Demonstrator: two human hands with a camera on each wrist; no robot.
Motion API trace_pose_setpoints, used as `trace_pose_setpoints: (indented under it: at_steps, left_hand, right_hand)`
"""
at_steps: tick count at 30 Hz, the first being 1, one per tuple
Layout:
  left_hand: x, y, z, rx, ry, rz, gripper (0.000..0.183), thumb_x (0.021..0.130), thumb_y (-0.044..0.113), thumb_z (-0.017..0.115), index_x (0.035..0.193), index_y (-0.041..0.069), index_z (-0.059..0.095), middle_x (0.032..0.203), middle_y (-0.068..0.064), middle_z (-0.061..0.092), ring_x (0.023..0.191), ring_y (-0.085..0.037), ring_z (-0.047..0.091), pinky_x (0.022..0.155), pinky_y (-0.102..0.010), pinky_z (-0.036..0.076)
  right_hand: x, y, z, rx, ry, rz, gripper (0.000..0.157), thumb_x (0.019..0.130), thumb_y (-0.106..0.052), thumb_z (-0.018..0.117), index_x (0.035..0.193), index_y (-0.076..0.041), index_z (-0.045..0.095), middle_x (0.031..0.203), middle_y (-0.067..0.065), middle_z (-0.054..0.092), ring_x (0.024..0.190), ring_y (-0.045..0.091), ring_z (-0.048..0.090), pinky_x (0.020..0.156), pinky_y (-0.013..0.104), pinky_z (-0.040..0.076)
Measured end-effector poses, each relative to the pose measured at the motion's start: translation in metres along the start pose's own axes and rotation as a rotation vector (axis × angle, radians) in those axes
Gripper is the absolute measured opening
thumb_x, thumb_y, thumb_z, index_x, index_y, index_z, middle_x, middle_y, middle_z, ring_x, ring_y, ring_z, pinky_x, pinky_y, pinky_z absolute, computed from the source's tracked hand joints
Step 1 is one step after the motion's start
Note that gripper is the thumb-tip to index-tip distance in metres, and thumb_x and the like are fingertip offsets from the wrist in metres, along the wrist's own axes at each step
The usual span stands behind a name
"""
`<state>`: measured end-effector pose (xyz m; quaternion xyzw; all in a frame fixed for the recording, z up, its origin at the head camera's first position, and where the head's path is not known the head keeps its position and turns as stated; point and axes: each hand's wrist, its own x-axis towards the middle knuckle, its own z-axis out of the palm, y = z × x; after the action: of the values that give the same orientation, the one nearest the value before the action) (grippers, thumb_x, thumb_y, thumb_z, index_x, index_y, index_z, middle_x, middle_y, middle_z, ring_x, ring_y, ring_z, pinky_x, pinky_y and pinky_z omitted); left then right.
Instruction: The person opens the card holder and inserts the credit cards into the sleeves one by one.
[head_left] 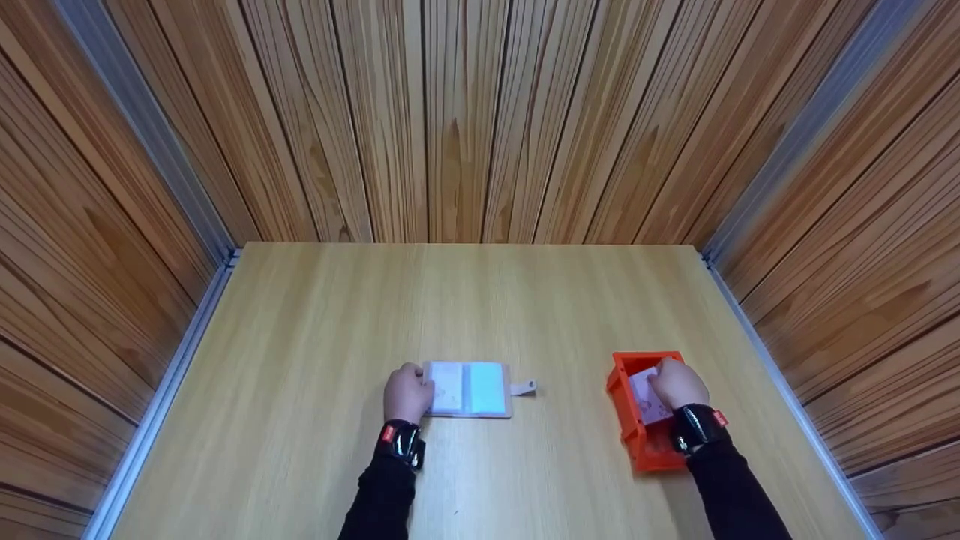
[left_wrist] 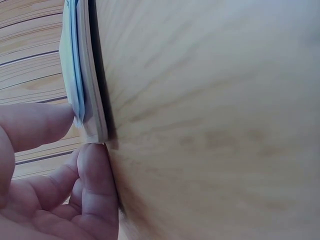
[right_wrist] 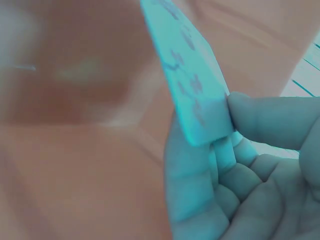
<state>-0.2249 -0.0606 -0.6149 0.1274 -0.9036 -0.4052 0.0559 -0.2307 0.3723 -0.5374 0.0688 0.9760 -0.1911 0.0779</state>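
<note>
An open card holder (head_left: 486,388) with pale blue inner pages and a snap strap on its right side lies on the table. My left hand (head_left: 407,394) pinches its left edge; in the left wrist view the thumb (left_wrist: 40,122) lies against the page edges and the curled fingers (left_wrist: 95,175) meet the cover's edge. My right hand (head_left: 679,384) reaches into an orange bin (head_left: 630,416) and holds a pink patterned card (head_left: 646,394) between thumb and fingers. Close up in the right wrist view, the card (right_wrist: 192,85) looks bluish, with a dark floral print.
The wooden table (head_left: 322,315) carries the card holder near its middle and the orange bin toward the right. Wood-panelled walls (head_left: 465,120) with grey metal edging (head_left: 165,142) stand at the back and both sides.
</note>
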Motion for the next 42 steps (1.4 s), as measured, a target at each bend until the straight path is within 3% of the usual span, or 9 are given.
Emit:
trace_pose_setpoints:
  at_steps: [6,14,21,29,42]
  left_hand:
    - [0.001,0.001,0.000,-0.005,-0.011,-0.022,0.024,0.083,0.007,0.070,0.102,-0.007,0.067,0.093,-0.019,0.068,0.092,-0.035,0.064,0.083,-0.048,0.050]
    - [0.002,0.000,0.000,0.003,-0.010,-0.008,0.025,0.083,0.007,0.071,0.102,-0.008,0.067,0.093,-0.019,0.068,0.091,-0.036,0.065,0.082,-0.048,0.050]
    - [0.003,-0.003,0.002,0.001,-0.017,-0.015,0.025,0.083,0.008,0.071,0.103,-0.007,0.067,0.094,-0.020,0.068,0.093,-0.036,0.064,0.084,-0.048,0.050]
    - [0.003,-0.005,0.003,-0.002,0.004,0.012,0.024,0.080,0.007,0.072,0.099,-0.006,0.068,0.093,-0.019,0.069,0.092,-0.037,0.065,0.082,-0.048,0.051]
    - [0.003,-0.003,0.002,-0.007,-0.007,-0.008,0.023,0.081,0.006,0.070,0.101,-0.007,0.067,0.095,-0.019,0.069,0.093,-0.036,0.065,0.083,-0.048,0.051]
  right_hand:
    - [-0.002,-0.003,-0.016,0.032,0.015,0.010,0.017,0.096,-0.012,0.054,0.093,0.005,0.055,0.079,0.014,0.054,0.073,0.029,0.054,0.064,0.041,0.043]
    - [-0.002,-0.005,-0.033,0.061,0.054,0.006,0.020,0.096,-0.013,0.053,0.096,0.007,0.054,0.080,0.017,0.057,0.075,0.032,0.055,0.066,0.043,0.044]
    - [-0.002,-0.006,-0.040,0.088,0.027,0.033,0.024,0.098,-0.015,0.051,0.103,0.009,0.055,0.086,0.020,0.058,0.079,0.034,0.056,0.071,0.046,0.046]
    - [-0.002,-0.007,-0.047,0.069,0.073,-0.010,0.023,0.096,-0.015,0.053,0.096,0.009,0.056,0.083,0.020,0.058,0.076,0.034,0.056,0.068,0.046,0.044]
    - [-0.002,-0.026,-0.059,0.137,0.072,0.011,0.024,0.099,-0.016,0.051,0.104,0.008,0.055,0.092,0.022,0.059,0.080,0.035,0.055,0.071,0.045,0.045]
